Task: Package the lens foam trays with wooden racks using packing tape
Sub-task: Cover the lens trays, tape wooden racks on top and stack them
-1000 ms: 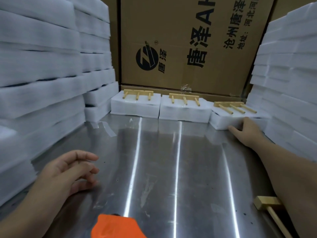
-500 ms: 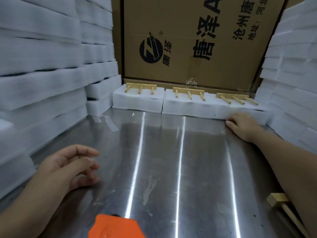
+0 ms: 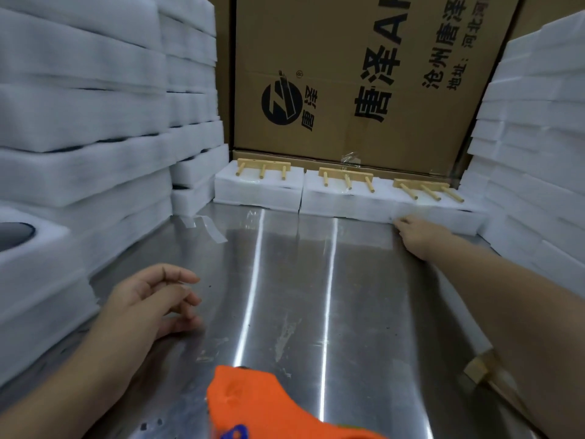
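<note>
**Visitor:** Where is the work itself?

**Floor hand:** At the back of the steel table [image 3: 364, 296], in a row against the cardboard box [image 3: 364, 74]: the left tray [image 3: 256, 191], the middle tray [image 3: 342, 201] and the right tray [image 3: 459, 217]. Each carries a wooden rack [image 3: 346, 175] on top, pegs pointing toward the person.

**Visitor:** And the hands?

**Floor hand:** The right hand [image 3: 418, 236] lies low on the table. Its fingers reach flat to the front face of the right tray, touching it and grasping nothing. The left hand [image 3: 148, 299] rests on the near left of the table, fingers loosely curled and empty.

**Visitor:** So which step is this?

**Floor hand:** I judge it to be aligning the right tray with the middle one. To do it well:
- Press low on the foam face so the tray slides rather than tips.
- Use flat fingers, because fingertips would likely dent the foam.
- Push evenly and stop when the front faces run flush.
- Avoid jolts, since a loose rack may shift. I cannot tell whether tape already holds the racks down.

**Visitor:** And the tape?

**Floor hand:** The orange tape dispenser [image 3: 253, 403] lies at the near edge between the forearms, untouched. A spare rack [image 3: 478, 372] lies near right, partly hidden by the right forearm.
</note>
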